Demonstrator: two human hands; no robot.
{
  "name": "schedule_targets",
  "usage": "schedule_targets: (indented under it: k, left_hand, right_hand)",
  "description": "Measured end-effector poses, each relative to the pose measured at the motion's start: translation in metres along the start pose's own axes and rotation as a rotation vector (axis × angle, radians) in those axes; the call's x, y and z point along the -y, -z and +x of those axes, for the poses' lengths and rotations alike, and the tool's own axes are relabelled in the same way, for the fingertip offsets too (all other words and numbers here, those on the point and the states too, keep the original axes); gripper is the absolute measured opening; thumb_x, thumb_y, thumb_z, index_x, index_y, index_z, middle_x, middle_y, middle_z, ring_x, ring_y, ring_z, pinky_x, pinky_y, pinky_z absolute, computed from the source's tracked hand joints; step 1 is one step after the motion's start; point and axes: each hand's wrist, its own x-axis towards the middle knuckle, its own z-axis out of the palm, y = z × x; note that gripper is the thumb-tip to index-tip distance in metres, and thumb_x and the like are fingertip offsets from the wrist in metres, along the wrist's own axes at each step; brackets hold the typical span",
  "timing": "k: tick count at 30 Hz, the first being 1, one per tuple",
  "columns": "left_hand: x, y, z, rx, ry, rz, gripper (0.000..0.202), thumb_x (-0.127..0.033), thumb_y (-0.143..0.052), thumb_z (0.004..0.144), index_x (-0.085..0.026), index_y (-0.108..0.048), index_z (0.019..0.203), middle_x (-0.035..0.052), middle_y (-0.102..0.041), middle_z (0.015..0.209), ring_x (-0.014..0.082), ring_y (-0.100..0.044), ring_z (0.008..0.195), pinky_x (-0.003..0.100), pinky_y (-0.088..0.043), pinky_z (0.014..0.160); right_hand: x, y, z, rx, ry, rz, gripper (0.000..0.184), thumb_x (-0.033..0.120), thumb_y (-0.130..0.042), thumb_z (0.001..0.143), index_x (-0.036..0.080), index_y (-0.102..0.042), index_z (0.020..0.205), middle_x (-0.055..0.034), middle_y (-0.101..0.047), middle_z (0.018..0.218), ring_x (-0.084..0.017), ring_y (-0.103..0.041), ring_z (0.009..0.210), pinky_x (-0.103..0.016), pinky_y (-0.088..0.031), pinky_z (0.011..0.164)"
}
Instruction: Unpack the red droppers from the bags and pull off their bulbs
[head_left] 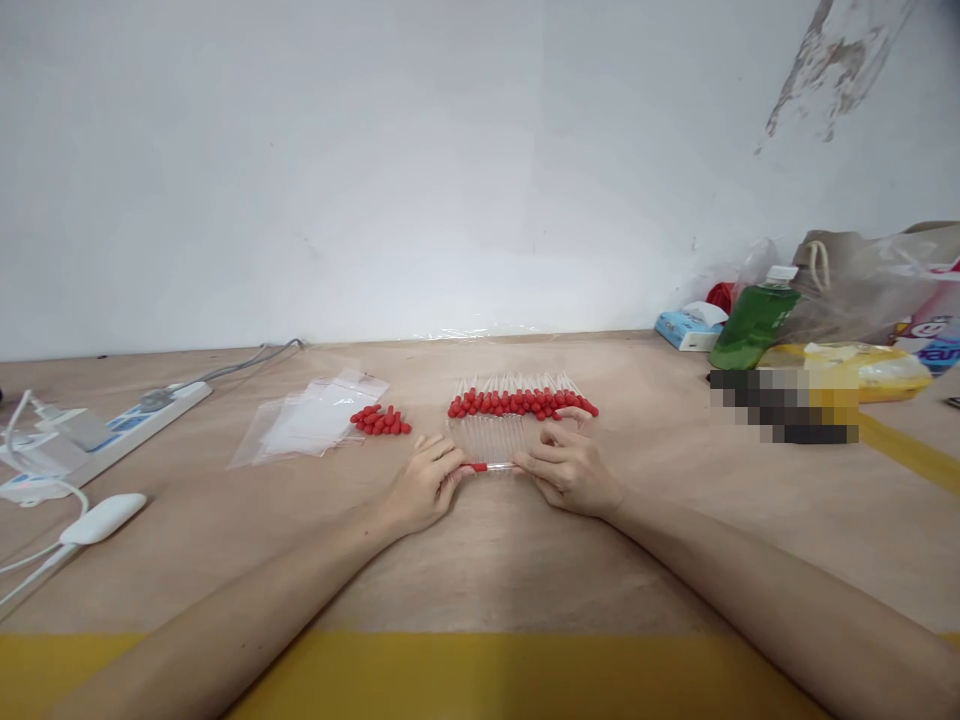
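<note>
My left hand [426,484] and my right hand [568,466] meet over the wooden table and together pinch one clear glass dropper tube with a red cap [489,466], held level between the fingertips. The left fingers close on the red-capped end, the right fingers on the clear end. Just behind lies a bare row of clear tubes [487,434]. Beyond that is a row of droppers with red bulbs [523,400]. A small heap of loose red bulbs [381,421] lies to the left.
Clear plastic bags [311,421] lie left of the red bulbs. A power strip [112,434] with chargers and a white adapter [103,517] sit at far left. A green bottle [753,318], a tissue pack [688,328] and plastic bags crowd the right. Yellow tape [480,672] edges the table.
</note>
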Motion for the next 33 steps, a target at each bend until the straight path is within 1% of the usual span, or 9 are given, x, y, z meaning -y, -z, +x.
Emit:
schedule_targets:
  k: [4, 7, 11, 14, 18, 24, 29, 31, 33]
  left_hand:
    - [-0.002, 0.000, 0.000, 0.017, -0.018, -0.043, 0.019, -0.021, -0.039, 0.088, -0.017, -0.057, 0.080, 0.0039, -0.057, 0.074, 0.0166, -0.048, 0.073, 0.031, -0.035, 0.070]
    - [0.008, 0.004, -0.007, 0.019, -0.008, -0.087, 0.020, -0.021, -0.038, 0.088, -0.018, -0.057, 0.081, 0.0033, -0.057, 0.073, 0.0160, -0.050, 0.073, 0.030, -0.037, 0.069]
    - [0.037, 0.022, -0.022, -0.186, 0.168, -0.063, 0.020, -0.022, -0.040, 0.087, -0.019, -0.059, 0.083, 0.0037, -0.058, 0.080, 0.0165, -0.053, 0.077, 0.031, -0.042, 0.070]
    - [0.053, 0.037, -0.025, -0.318, 0.241, -0.031, 0.017, -0.025, -0.047, 0.084, -0.022, -0.062, 0.092, 0.0036, -0.058, 0.088, 0.0179, -0.055, 0.084, 0.033, -0.044, 0.076]
    - [0.066, 0.049, -0.017, -0.458, 0.350, 0.098, 0.021, -0.023, -0.047, 0.081, -0.025, -0.062, 0.097, 0.0053, -0.054, 0.087, 0.0192, -0.054, 0.079, 0.035, -0.046, 0.068]
    - [0.084, 0.050, -0.016, -0.352, 0.472, 0.250, 0.024, -0.026, -0.049, 0.079, -0.024, -0.057, 0.102, 0.0050, -0.058, 0.089, 0.0202, -0.055, 0.075, 0.036, -0.044, 0.068]
    - [0.091, 0.046, -0.014, -0.239, 0.402, 0.365, 0.016, -0.028, -0.049, 0.078, -0.019, -0.061, 0.081, 0.0056, -0.062, 0.084, 0.0224, -0.055, 0.080, 0.035, -0.041, 0.073]
    - [0.091, 0.046, -0.013, -0.211, 0.389, 0.373, 0.017, -0.029, -0.048, 0.077, -0.019, -0.062, 0.080, 0.0057, -0.063, 0.082, 0.0223, -0.055, 0.079, 0.035, -0.040, 0.073]
    - [0.089, 0.046, -0.013, -0.240, 0.388, 0.378, 0.019, -0.031, -0.049, 0.078, -0.018, -0.062, 0.084, 0.0060, -0.062, 0.083, 0.0220, -0.054, 0.080, 0.035, -0.041, 0.074]
  right_hand:
    - [0.000, 0.000, -0.002, -0.018, 0.042, -0.025, 0.017, 0.027, -0.047, 0.086, 0.027, -0.063, 0.085, 0.0059, -0.057, 0.055, -0.010, -0.044, 0.065, -0.037, -0.019, 0.089]
    - [-0.008, 0.000, -0.006, -0.063, 0.038, -0.029, 0.016, 0.026, -0.048, 0.085, 0.027, -0.064, 0.082, 0.0065, -0.058, 0.056, -0.009, -0.047, 0.065, -0.036, -0.018, 0.090]
    - [-0.022, -0.001, -0.010, -0.159, -0.169, -0.041, 0.014, 0.026, -0.052, 0.082, 0.024, -0.065, 0.078, 0.0048, -0.062, 0.060, -0.009, -0.049, 0.065, -0.036, -0.019, 0.089]
    - [-0.023, -0.004, -0.008, -0.092, -0.268, -0.024, 0.016, 0.027, -0.051, 0.082, 0.023, -0.067, 0.083, 0.0025, -0.064, 0.063, -0.010, -0.050, 0.065, -0.035, -0.022, 0.085]
    - [-0.017, -0.009, -0.005, -0.040, -0.405, -0.010, 0.019, 0.022, -0.048, 0.081, 0.021, -0.066, 0.089, 0.0008, -0.065, 0.063, -0.011, -0.051, 0.062, -0.034, -0.023, 0.081]
    - [-0.018, -0.010, -0.008, 0.020, -0.521, 0.008, 0.014, 0.022, -0.050, 0.076, 0.020, -0.063, 0.081, 0.0029, -0.061, 0.056, -0.012, -0.053, 0.059, -0.034, -0.022, 0.079]
    - [-0.020, -0.011, -0.008, 0.063, -0.534, -0.008, 0.013, 0.022, -0.050, 0.075, 0.021, -0.062, 0.080, 0.0029, -0.063, 0.060, -0.013, -0.055, 0.062, -0.034, -0.022, 0.080]
    - [-0.020, -0.012, -0.008, 0.074, -0.538, -0.005, 0.014, 0.022, -0.050, 0.075, 0.021, -0.063, 0.080, 0.0029, -0.063, 0.060, -0.013, -0.055, 0.062, -0.035, -0.022, 0.080]
    - [-0.021, -0.013, -0.009, 0.080, -0.537, -0.007, 0.015, 0.022, -0.049, 0.076, 0.022, -0.063, 0.080, 0.0026, -0.063, 0.061, -0.013, -0.055, 0.062, -0.035, -0.022, 0.081]
